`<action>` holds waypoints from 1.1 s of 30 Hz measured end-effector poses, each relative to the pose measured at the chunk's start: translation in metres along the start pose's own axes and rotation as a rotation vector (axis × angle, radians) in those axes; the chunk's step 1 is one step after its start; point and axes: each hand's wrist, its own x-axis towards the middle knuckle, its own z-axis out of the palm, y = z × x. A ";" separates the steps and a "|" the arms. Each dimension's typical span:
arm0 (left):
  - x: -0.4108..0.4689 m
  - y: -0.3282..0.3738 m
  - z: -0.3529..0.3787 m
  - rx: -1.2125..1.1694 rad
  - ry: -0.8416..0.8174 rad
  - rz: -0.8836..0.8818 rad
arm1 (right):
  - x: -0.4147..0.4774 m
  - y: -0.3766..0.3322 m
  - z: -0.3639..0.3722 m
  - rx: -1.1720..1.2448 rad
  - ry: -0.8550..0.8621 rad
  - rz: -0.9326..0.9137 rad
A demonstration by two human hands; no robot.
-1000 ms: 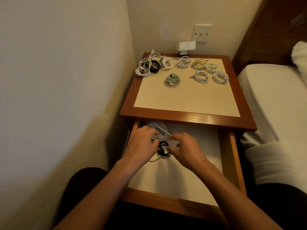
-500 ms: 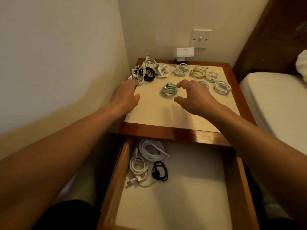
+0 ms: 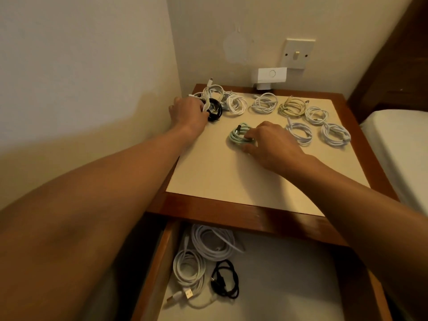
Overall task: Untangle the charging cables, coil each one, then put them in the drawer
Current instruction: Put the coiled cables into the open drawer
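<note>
The green coiled cable [image 3: 240, 136] is pinched by the right hand [image 3: 268, 144]: the fingertips [image 3: 249, 135] are hooked over the coil's near-right rim and the thumb is pressed in from below, so the loops are gathered between them. The coil lies flat near the middle of the bedside table [image 3: 208, 212], apart from the others. The black coiled cable [image 3: 214, 110], at the far-left corner with a white braided cable across it, is covered on its left side by the left hand [image 3: 188, 112]; the fingers are curled onto it, but whether they are closed round it cannot be told.

For the step to go well, each coil is best gripped across all its turns at once, so that no loop is left to drop and spring open on the lift. The black coil should be freed of the white strand before it is raised, or the neighbouring white coils [image 3: 235, 104] may be dragged along. Both are then to be set flat in the open drawer [image 3: 152, 286], beside the three coils [image 3: 209, 244] already laid at its left.

Both arms are stretched forward over the drawer, the left nearly straight, the right bent slightly inward with the palm down.
</note>
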 end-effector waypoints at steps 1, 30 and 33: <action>0.000 -0.001 0.000 -0.049 0.015 -0.005 | -0.001 0.001 0.000 0.017 0.008 -0.005; -0.391 -0.038 -0.092 0.494 -0.807 0.482 | -0.301 -0.119 0.086 0.206 -0.456 -0.047; -0.386 -0.041 -0.096 0.421 -0.837 0.418 | -0.303 -0.114 0.072 0.308 -0.417 -0.015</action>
